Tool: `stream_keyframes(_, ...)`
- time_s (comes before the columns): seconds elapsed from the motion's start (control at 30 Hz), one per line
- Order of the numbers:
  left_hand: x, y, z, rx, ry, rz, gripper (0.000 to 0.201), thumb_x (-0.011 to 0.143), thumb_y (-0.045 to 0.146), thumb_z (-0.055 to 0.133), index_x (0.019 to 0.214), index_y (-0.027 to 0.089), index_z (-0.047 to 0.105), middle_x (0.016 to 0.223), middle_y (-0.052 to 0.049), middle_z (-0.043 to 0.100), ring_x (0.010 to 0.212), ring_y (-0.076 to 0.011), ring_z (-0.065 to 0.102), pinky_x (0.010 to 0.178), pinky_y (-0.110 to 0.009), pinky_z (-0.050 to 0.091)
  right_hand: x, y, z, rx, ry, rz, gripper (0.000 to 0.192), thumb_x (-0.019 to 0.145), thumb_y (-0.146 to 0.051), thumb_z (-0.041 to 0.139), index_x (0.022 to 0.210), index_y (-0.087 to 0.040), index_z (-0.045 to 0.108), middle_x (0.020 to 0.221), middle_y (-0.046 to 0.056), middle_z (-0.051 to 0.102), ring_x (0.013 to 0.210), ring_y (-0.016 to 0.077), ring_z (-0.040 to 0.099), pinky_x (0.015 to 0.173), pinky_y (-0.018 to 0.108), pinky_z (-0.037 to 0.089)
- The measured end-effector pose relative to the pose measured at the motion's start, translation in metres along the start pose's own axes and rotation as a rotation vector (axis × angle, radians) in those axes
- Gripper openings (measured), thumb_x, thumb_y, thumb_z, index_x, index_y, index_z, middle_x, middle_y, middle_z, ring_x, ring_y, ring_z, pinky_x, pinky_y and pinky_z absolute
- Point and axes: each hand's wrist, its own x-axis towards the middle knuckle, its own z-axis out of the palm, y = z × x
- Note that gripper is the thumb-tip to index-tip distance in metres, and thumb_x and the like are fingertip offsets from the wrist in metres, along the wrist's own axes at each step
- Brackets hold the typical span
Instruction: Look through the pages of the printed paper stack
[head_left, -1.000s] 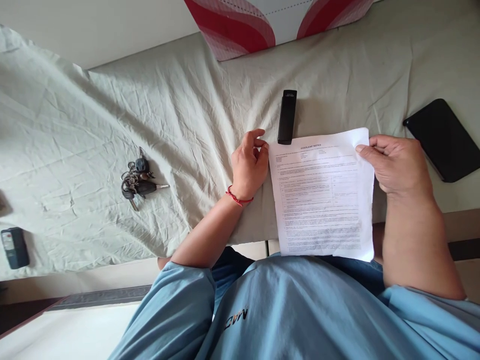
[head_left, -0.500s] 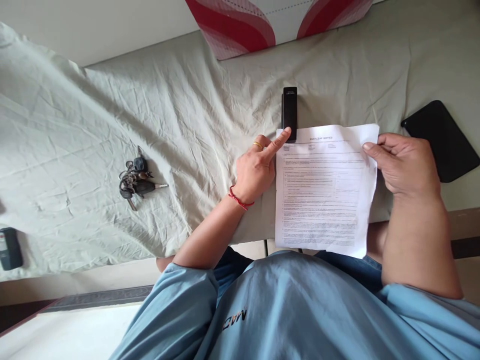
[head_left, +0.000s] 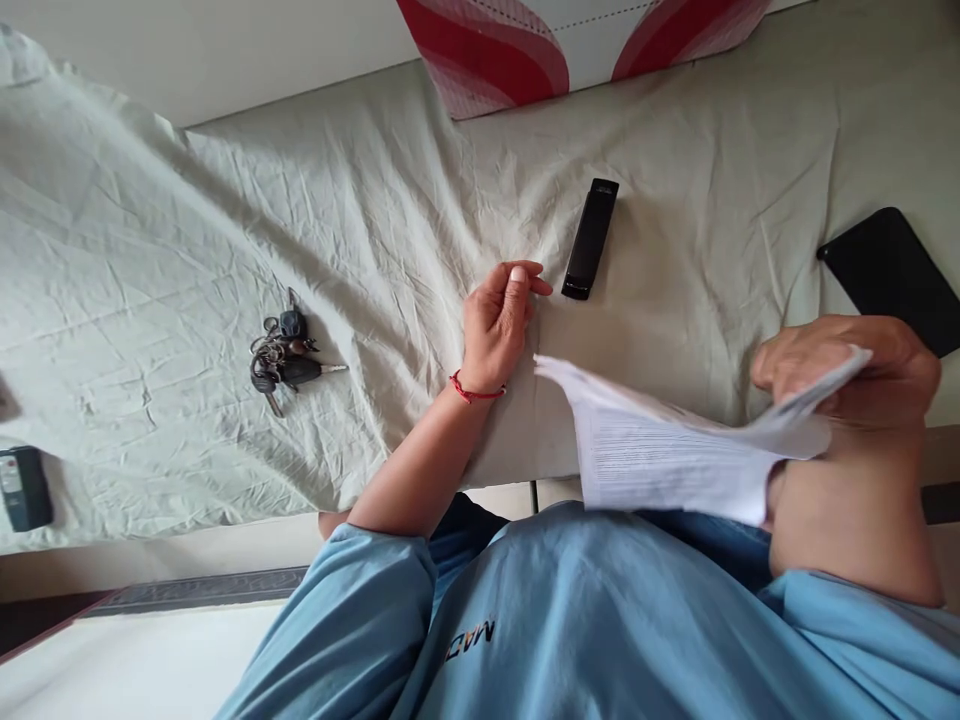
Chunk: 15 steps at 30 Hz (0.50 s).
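My right hand (head_left: 855,365) is closed on the edge of a printed paper sheet (head_left: 667,460), which bends and blurs with motion above my lap. Some of the right fingers are hidden or smeared. My left hand (head_left: 496,325) rests on the cloth with its fingers loosely curled in and the thumb over them, nothing held. A red thread bracelet is round that wrist. Just right of the left fingertips, a black stapler (head_left: 591,238) lies tilted on the cloth, touched by neither hand.
A bunch of keys (head_left: 285,360) lies on the wrinkled pale cloth (head_left: 172,250) to the left. Further left is a small dark device (head_left: 26,490). A black flat tablet-like object (head_left: 892,275) lies at the right. A red and white box (head_left: 585,50) stands at the back.
The paper has come away from the stapler, swinging down and right in my right hand. My left index finger has left the stapler and curled in. The stapler now sits at a slant.
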Motion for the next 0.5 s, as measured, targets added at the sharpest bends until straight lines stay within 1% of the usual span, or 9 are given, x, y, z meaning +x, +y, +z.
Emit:
stream_keyframes(0.03,0.000,-0.002,0.000,0.003,-0.012,0.005,0.069,0.120,0.088,0.056,0.127,0.026,0.085,0.110,-0.008,0.094,0.065,-0.0129,0.065,0.066,-0.033,0.057,-0.001,0.000,0.002,0.081,0.026,-0.031,0.072,0.044,-0.090,0.116,0.040,-0.033,0.073,0.043,0.007,0.061,0.037,0.0223,0.056,0.040,0.040,0.041)
stream_keyframes(0.07,-0.001,-0.006,-0.001,0.010,-0.031,0.017,0.068,0.120,0.087,0.056,0.133,0.027,0.085,0.117,-0.009,0.096,0.064,-0.0125,0.065,0.066,-0.034,0.058,-0.002,0.000,0.004,0.104,0.059,-0.023,0.066,0.043,-0.086,0.119,0.045,-0.034,0.079,0.047,0.007,0.066,0.039,0.0224,0.058,0.040,0.039,0.042)
stream_keyframes(0.13,-0.001,-0.013,-0.003,0.037,-0.097,0.056,0.067,0.121,0.086,0.055,0.148,0.031,0.083,0.130,-0.010,0.096,0.065,-0.0128,0.067,0.067,-0.036,0.059,0.002,0.001,0.008,0.092,0.094,0.058,0.055,0.041,-0.075,0.124,0.060,-0.036,0.090,0.058,0.005,0.075,0.046,0.0242,0.064,0.045,0.040,0.049)
stream_keyframes(0.17,-0.001,-0.016,-0.004,0.057,-0.146,0.078,0.067,0.121,0.085,0.055,0.155,0.033,0.081,0.132,-0.010,0.096,0.069,-0.0147,0.072,0.069,-0.036,0.061,0.006,0.002,0.010,0.076,0.089,0.111,0.054,0.039,-0.071,0.125,0.065,-0.037,0.092,0.060,0.004,0.077,0.050,0.0255,0.068,0.049,0.042,0.054)
stream_keyframes(0.23,-0.001,-0.018,-0.005,0.084,-0.238,0.088,0.066,0.116,0.085,0.067,0.157,0.034,0.081,0.127,-0.009,0.095,0.092,-0.0230,0.087,0.080,-0.039,0.067,0.016,0.003,0.013,0.073,0.072,0.180,0.051,0.044,-0.064,0.125,0.074,-0.037,0.095,0.067,0.003,0.082,0.059,0.0270,0.073,0.061,0.046,0.064)
stream_keyframes(0.3,0.000,-0.015,-0.005,0.091,-0.272,0.090,0.068,0.107,0.087,0.079,0.148,0.033,0.085,0.122,-0.008,0.093,0.110,-0.0290,0.090,0.092,-0.043,0.071,0.027,0.005,0.017,0.058,0.072,0.174,0.045,0.052,-0.054,0.123,0.083,-0.033,0.098,0.076,0.004,0.086,0.066,0.0253,0.076,0.070,0.045,0.067)
stream_keyframes(0.33,0.000,-0.012,-0.004,0.083,-0.257,0.098,0.068,0.104,0.090,0.081,0.140,0.033,0.087,0.117,-0.007,0.092,0.108,-0.0286,0.089,0.092,-0.043,0.071,0.032,0.007,0.018,0.042,0.077,0.157,0.044,0.055,-0.052,0.122,0.084,-0.030,0.097,0.079,0.004,0.088,0.069,0.0236,0.076,0.072,0.042,0.065)
stream_keyframes(0.4,0.000,-0.004,-0.003,0.046,-0.185,0.094,0.067,0.106,0.096,0.073,0.117,0.031,0.087,0.097,-0.005,0.085,0.086,-0.0227,0.079,0.079,-0.040,0.067,0.040,0.010,0.020,0.016,0.102,0.135,0.043,0.057,-0.050,0.121,0.082,-0.027,0.095,0.082,0.004,0.089,0.071,0.0200,0.072,0.072,0.036,0.059)
stream_keyframes(0.5,0.001,0.005,-0.001,-0.077,-0.105,-0.025,0.081,0.112,0.102,0.050,0.087,0.028,0.073,0.068,-0.001,0.058,0.059,-0.0164,0.054,0.054,-0.035,0.048,0.047,0.016,0.021,0.032,0.151,0.098,0.047,0.058,-0.051,0.123,0.083,-0.025,0.092,0.082,0.003,0.086,0.071,0.0166,0.067,0.070,0.033,0.052)
